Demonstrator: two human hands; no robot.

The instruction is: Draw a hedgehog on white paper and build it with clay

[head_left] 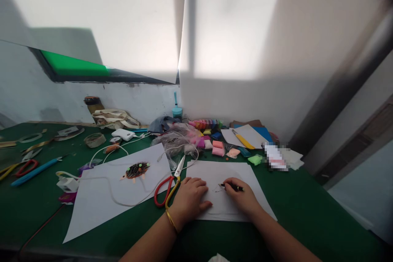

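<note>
My right hand [241,196] grips a black pen [235,187], its tip on the white paper [245,172] where a few short dark lines show. Flat on the left side of that paper rests my left hand [190,198], holding nothing, with its thumb out to the side. Scissors [168,190] with red and yellow handles lie just left of this hand, blades pointing away. Further left is another white sheet [101,213] carrying a hedgehog picture [136,170] with a dark, spiky back and green and orange dots.
Packets of coloured clay [217,148], a plastic bag [181,135] and a yellow utility knife [244,140] lie behind the paper. A white cable [112,196] crosses the left sheet from a charger [68,184]. At far left are a blue pen-like tool [37,172] and more scissors [27,167].
</note>
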